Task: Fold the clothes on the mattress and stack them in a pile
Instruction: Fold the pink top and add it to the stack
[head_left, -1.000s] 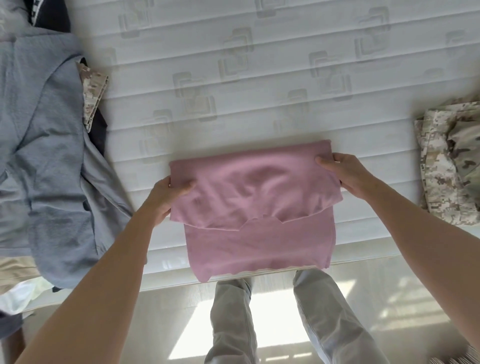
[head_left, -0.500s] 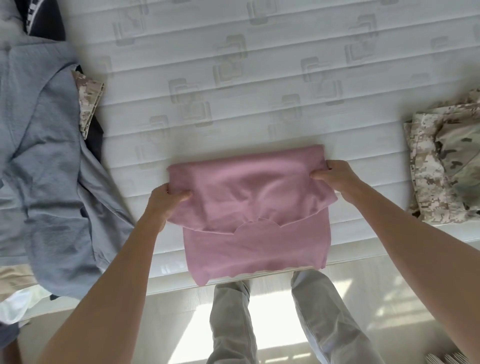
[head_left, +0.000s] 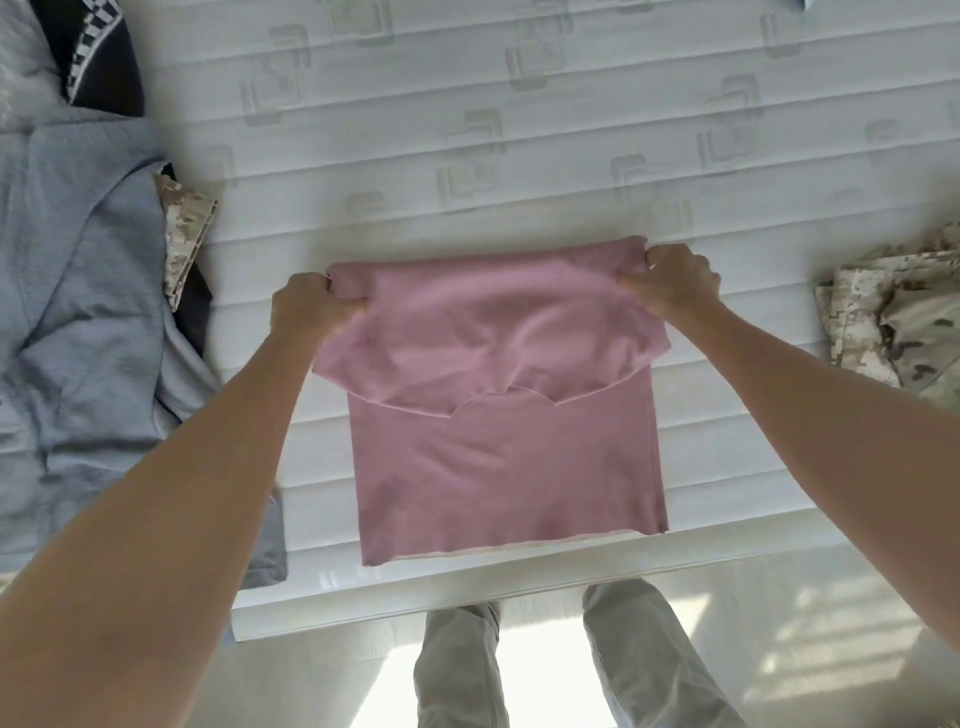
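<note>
**Both hands gripping pink garment at its far corners**

Left hand (head_left: 306, 306) is clenching around the far-left corner of the pink garment (head_left: 498, 447), fingers curled tight, fabric bunching in the fist. Right hand (head_left: 670, 288) is doing the same at the far-right corner, knuckles up, cloth pinched under the curled fingers. Neither hand is open at all.

Garment is lying on the white quilted mattress (head_left: 467, 156), centred, near edge sitting right at the mattress's front edge. Top part is folding over toward the person, its curved edge overlapping the flat lower layer about midway; the folded flap is sagging slightly between the two hands.

Blue-grey garment (head_left: 88, 322) is lying spread at the left, with a camouflage piece (head_left: 184, 228) peeking from under it. A camouflage garment pile (head_left: 898, 317) is sitting at the right, well apart from the pink one. Dark checkered-trim item (head_left: 96, 57) is showing at the top left.
</note>
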